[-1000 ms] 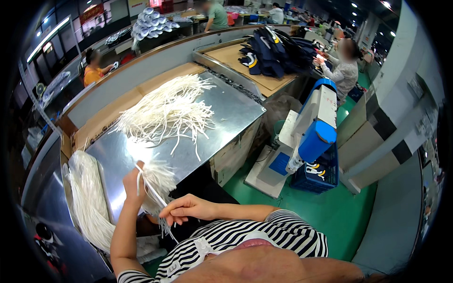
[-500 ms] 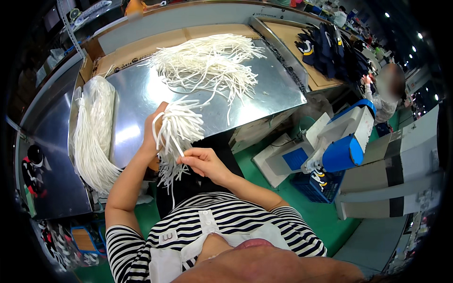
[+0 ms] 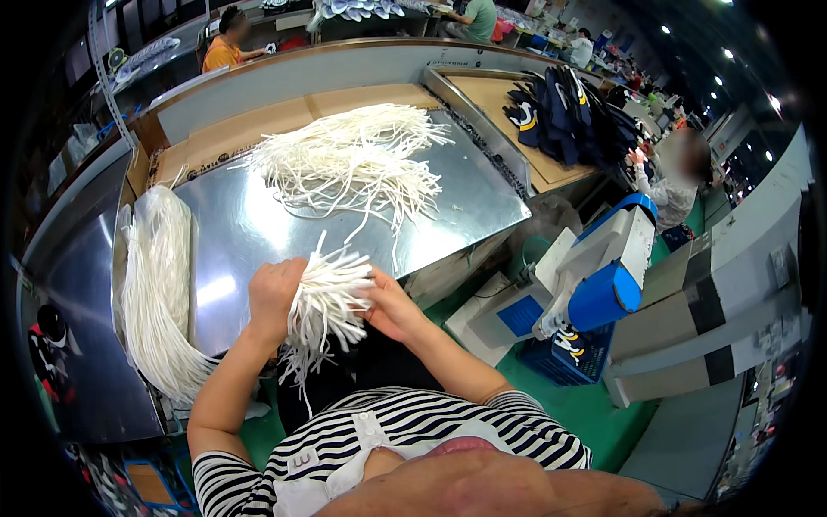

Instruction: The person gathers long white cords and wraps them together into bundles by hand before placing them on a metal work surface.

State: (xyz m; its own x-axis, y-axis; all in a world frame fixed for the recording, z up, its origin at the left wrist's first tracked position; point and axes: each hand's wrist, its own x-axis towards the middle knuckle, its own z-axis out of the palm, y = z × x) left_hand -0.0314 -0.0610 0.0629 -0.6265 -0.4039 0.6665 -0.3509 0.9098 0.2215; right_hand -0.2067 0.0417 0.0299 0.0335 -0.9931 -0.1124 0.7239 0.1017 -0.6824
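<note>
We note a thick bundle of thin white cords [image 3: 327,302], ends splayed, a few strands trailing below, held just off the near edge of the shiny metal counter [image 3: 482,189]. Left hand [image 3: 277,297]: fingers wrapped round it. Right hand [image 3: 392,308]: fingers at its right side, closure hidden; we cannot tell. A clear plastic sleeve [image 3: 164,211] covers part of a long white hank [image 3: 159,336]. A blue plastic crate [image 3: 538,358] contains navy-white-yellow pieces [image 3: 568,346]; a blue-and-white machine [image 3: 607,297] partly blocks it. A tangled white cord pile [image 3: 345,164] lies beyond the bundle.
</note>
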